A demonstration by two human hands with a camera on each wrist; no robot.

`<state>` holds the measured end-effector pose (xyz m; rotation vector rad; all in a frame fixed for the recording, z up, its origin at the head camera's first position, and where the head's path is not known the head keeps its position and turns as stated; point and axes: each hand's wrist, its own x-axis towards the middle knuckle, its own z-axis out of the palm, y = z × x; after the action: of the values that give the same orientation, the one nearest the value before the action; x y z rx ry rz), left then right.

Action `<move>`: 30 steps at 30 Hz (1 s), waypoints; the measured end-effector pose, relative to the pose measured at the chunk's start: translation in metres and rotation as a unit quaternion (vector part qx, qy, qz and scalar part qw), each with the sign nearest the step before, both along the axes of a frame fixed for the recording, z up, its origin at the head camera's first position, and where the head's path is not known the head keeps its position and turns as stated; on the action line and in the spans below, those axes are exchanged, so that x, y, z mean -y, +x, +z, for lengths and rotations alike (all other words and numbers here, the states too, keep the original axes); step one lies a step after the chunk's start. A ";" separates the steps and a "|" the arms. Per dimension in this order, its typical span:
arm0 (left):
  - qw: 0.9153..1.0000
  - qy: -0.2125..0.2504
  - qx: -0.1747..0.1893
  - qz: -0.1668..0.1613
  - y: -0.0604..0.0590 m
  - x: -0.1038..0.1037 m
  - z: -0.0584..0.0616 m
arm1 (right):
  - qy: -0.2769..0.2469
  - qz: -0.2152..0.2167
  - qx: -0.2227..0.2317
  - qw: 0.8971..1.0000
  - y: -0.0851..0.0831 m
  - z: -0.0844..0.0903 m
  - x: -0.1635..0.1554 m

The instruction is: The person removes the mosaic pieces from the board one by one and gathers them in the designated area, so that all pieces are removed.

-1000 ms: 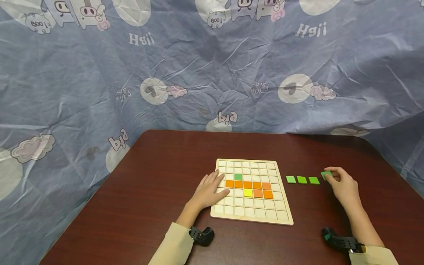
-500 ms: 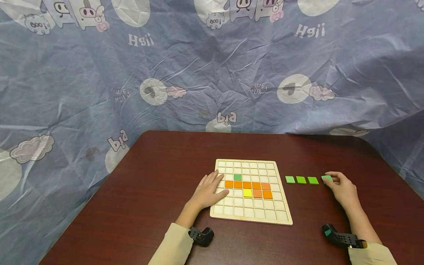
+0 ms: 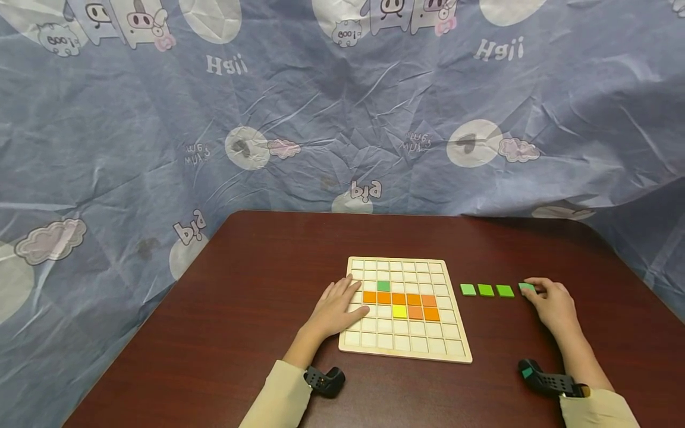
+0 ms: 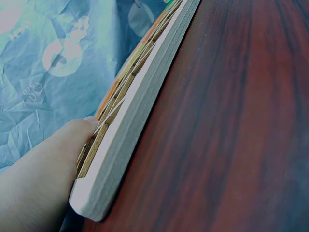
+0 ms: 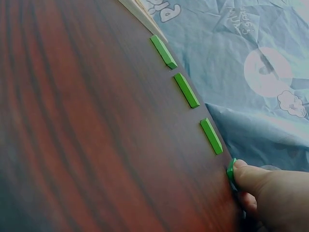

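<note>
Four green tiles [image 3: 485, 290]; "BOO" [image 3: 348, 34] on cloth [image 3: 321, 113]

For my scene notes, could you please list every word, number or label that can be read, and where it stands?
"BOO!": twice in the head view, on the blue cloth.
"Hgii", second letter unsure: twice, same cloth.
Upside-down word, perhaps "Big": twice, same cloth.
Smaller lettering there: too small to read.
Board and tiles: none readable.

Loose tiles [image 3: 486, 290] are green, the gridded board [image 3: 418, 328] is cream, and the streaked worktop [image 3: 241, 297] is reddish-brown.
</note>
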<state>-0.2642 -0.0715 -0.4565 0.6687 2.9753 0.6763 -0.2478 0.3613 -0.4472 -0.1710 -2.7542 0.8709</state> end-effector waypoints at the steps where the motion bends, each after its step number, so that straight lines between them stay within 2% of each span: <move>1: 1.000 0.001 0.000 0.000 0.000 0.000 0.000 | 0.004 0.000 -0.001 1.000 0.000 0.000 0.000; 16: 1.000 0.005 0.003 -0.002 0.001 0.000 0.000 | 0.025 -0.001 -0.012 1.000 0.000 -0.002 0.002; 30: 1.000 0.010 0.003 -0.001 0.003 0.000 0.004 | 0.004 -0.012 -0.032 0.999 0.003 -0.001 0.003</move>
<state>-0.2612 -0.0714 -0.4527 0.6709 2.9654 0.7061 -0.2446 0.3581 -0.4483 -0.1706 -2.6914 0.8445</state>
